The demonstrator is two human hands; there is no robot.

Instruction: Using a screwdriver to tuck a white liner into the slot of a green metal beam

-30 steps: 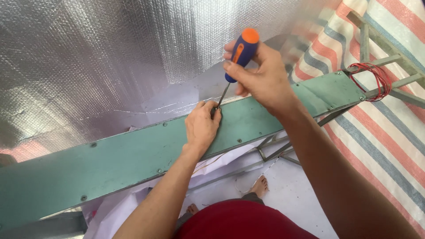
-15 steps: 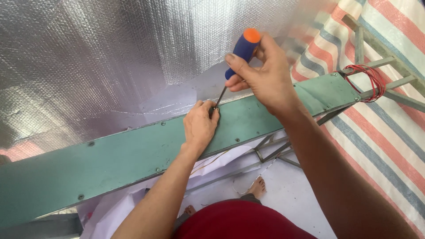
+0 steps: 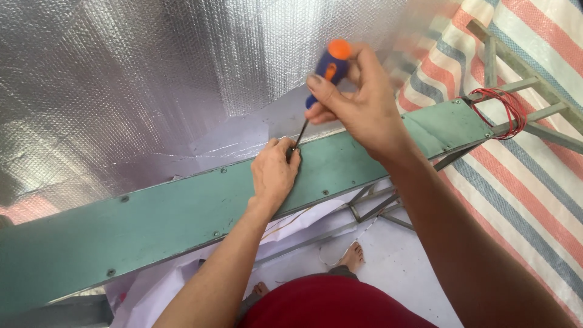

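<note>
The right hand (image 3: 364, 103) grips a blue-and-orange screwdriver (image 3: 319, 85), tip at the far edge of the green metal panel (image 3: 182, 212). The left hand (image 3: 273, 173), fingers curled, steadies the tip; keeping the shaft upright should prevent slipping.

The long green metal beam (image 3: 152, 225) runs slantwise across the whole view and bars the way between the near side and the far side; its flat top left of the left hand (image 3: 274, 173) lies bare, so a hand could slide along it there; close behind it the crinkled silver foil sheet (image 3: 121, 79) rises like a wall, leaving only a narrow strip of room at the beam's far edge; the right hand (image 3: 358, 103) and its blue and orange screwdriver (image 3: 325, 70) fill the space above the middle; at the right end a coil of red wire (image 3: 501, 112) and grey metal struts (image 3: 534, 91) crowd the passage; below the beam, thin grey bars (image 3: 370, 209) cross the gap.
</note>
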